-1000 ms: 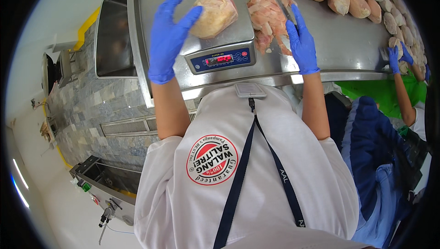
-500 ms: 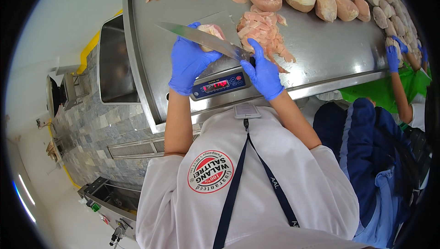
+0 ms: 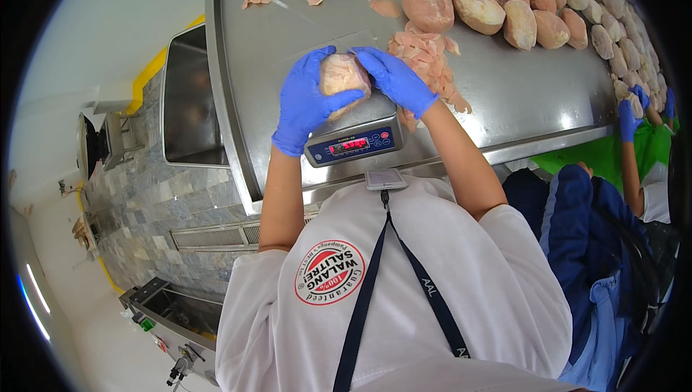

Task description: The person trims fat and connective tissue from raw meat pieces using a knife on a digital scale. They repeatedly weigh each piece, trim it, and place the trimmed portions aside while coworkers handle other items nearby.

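Meat piece [image 3: 342, 75] in left hand [image 3: 303, 107], long axis roughly fore-aft.

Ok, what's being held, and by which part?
Meat: the left hand grips its left and near sides; the right hand is at its right side, whether gripping unclear.

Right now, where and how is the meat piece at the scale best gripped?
Probably grip the meat piece by its left and right sides, coming from both: it looks rounded, with no visible handle. The left hand cups its left side; the right hand is opposite.
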The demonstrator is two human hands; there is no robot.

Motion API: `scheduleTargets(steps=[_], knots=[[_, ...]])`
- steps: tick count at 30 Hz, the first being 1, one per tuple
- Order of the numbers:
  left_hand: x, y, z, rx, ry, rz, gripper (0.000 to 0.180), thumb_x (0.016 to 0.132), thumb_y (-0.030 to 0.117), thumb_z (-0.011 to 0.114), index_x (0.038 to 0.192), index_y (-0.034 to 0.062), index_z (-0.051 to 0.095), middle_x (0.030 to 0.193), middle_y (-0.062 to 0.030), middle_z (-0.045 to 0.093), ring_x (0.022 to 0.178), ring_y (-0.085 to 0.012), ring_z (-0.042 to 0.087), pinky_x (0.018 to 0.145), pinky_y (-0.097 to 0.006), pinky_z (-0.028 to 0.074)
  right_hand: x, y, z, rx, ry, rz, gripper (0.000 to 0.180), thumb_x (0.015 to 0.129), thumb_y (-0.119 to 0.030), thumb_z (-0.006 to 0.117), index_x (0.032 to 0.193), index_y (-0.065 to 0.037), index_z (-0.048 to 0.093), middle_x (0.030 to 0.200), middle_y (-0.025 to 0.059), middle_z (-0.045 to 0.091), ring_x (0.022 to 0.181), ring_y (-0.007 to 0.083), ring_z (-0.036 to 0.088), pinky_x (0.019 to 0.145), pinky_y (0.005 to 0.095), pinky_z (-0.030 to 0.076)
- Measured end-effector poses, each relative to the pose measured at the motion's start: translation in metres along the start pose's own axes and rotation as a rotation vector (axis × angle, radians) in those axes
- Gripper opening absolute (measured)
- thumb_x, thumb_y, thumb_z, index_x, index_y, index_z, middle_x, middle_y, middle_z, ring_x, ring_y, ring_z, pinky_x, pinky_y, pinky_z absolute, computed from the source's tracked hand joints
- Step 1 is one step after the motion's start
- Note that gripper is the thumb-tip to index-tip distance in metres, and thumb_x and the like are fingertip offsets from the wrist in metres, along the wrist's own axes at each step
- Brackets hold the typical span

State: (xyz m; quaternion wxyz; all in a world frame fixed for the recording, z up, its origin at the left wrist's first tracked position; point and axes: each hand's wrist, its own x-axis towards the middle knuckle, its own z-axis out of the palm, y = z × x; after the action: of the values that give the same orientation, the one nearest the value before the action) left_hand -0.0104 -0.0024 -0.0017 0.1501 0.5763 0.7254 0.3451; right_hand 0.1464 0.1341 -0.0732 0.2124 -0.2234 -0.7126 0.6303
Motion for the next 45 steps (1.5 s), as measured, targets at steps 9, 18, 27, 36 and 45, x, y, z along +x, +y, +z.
scheduleTargets(steps=[9, 18, 27, 36, 45], knots=[[-0.022, 0.003, 0.025, -0.094, 0.28, -0.167, 0.034, 0.095, 0.027, 0.066, 0.119, 0.0024, 0.065, 0.12, -0.019, 0.066, 0.111, -0.037, 0.061, 0.097, -0.042, 0.048, -0.119, -0.017, 0.014, -0.161, 0.128, 0.055, 0.073, 0.1, -0.041, 0.059, 0.158, -0.01, 0.027, 0.074, 0.0158, 0.059, 0.066, 0.0312, 0.059, 0.065, 0.0421, 0.047], [-0.011, 0.01, 0.019, -0.198, 0.14, -0.23, 0.03, 0.092, 0.024, 0.069, 0.116, 0.0059, 0.071, 0.114, -0.0139, 0.068, 0.104, -0.03, 0.065, 0.095, -0.038, 0.05, -0.106, -0.012, 0.032, -0.194, 0.2, 0.095, 0.069, 0.102, -0.036, 0.057, 0.158, -0.009, 0.028, 0.082, 0.0167, 0.06, 0.069, 0.0292, 0.061, 0.065, 0.0388, 0.048], [-0.058, -0.019, 0.036, -0.894, 0.455, -0.478, 0.046, 0.099, 0.028, 0.065, 0.133, -0.0011, 0.059, 0.124, -0.0105, 0.063, 0.114, -0.0184, 0.061, 0.096, -0.032, 0.049, -0.089, -0.027, 0.03, 0.243, 0.301, 0.408, 0.068, 0.102, -0.026, 0.06, 0.158, -0.005, 0.028, 0.09, 0.0095, 0.064, 0.071, 0.0108, 0.059, 0.06, 0.0264, 0.049], [-0.063, 0.008, 0.012, -0.811, 0.124, -0.368, 0.079, 0.081, 0.021, 0.082, 0.146, 0.0016, 0.042, 0.138, -0.0143, 0.053, 0.128, -0.0252, 0.052, 0.107, -0.039, 0.044, -0.073, -0.031, 0.016, 0.537, 0.379, 0.281, 0.073, 0.093, -0.003, 0.057, 0.158, -0.005, 0.024, 0.098, 0.0093, 0.064, 0.073, 0.0118, 0.06, 0.065, 0.0269, 0.053], [-0.08, -0.001, 0.016, -0.126, 0.075, 0.281, 0.086, 0.069, 0.006, 0.083, 0.144, 0.0076, 0.042, 0.137, -0.0167, 0.051, 0.131, -0.034, 0.048, 0.117, -0.047, 0.032, -0.02, -0.019, 0.014, 0.628, 0.212, 0.242, 0.043, 0.091, -0.008, 0.06, 0.133, -0.003, 0.052, 0.103, 0.004, 0.064, 0.089, 0.0107, 0.06, 0.08, 0.0271, 0.052]])
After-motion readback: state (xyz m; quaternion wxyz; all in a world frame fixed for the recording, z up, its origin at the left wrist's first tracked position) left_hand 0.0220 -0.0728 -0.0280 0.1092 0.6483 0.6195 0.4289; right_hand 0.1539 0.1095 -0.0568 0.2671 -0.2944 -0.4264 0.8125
